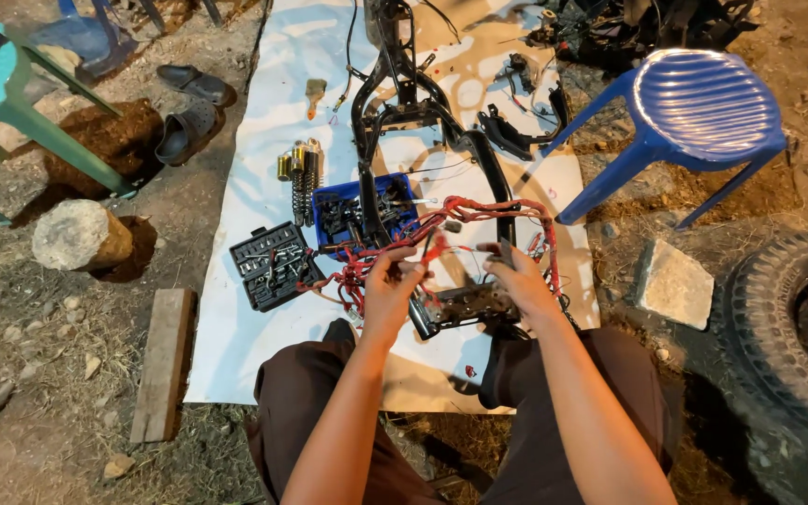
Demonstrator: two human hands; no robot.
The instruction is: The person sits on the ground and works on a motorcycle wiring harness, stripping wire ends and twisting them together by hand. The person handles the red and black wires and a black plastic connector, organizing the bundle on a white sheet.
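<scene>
Left hand: the left hand (390, 285) is raised over the near part of the white sheet (236, 327); its fingers are closed in a pinch on strands of the red wire harness (441, 224).
Right hand: the right hand (521, 281) is just beside the left one, the fingers bent around wires of the same harness; the thumb and forefinger seem to be closed on a strand, but the exact contact is too small to see.
Wire harness: a tangle of red-wrapped cables, lying across the black frame (404, 103) near the middle of the sheet and hanging down toward both hands.
Frame: a black tubular motorcycle frame, lying along the sheet from its far edge toward the person; its near end is under the hands.
Blue tray: a blue plastic tray (329, 198) sits beside the frame on its left side, about the middle of the sheet; it holds dark metal parts, which are too small to name.
Socket case: an open black case (271, 265) near the left edge of the sheet, just left of the tray; rows of small shiny sockets and bits are in its compartments.
Shock absorbers: two coil shock absorbers (303, 173) with gold-coloured ends lie side by side, beyond the case.
Around the sheet: a blue plastic stool (703, 103) stands off the right edge, a tyre (778, 346) at the near right, a green stool (11, 103) and two dark sandals (189, 112) on the ground at the left, and a wooden plank (163, 360) along the near left edge.
</scene>
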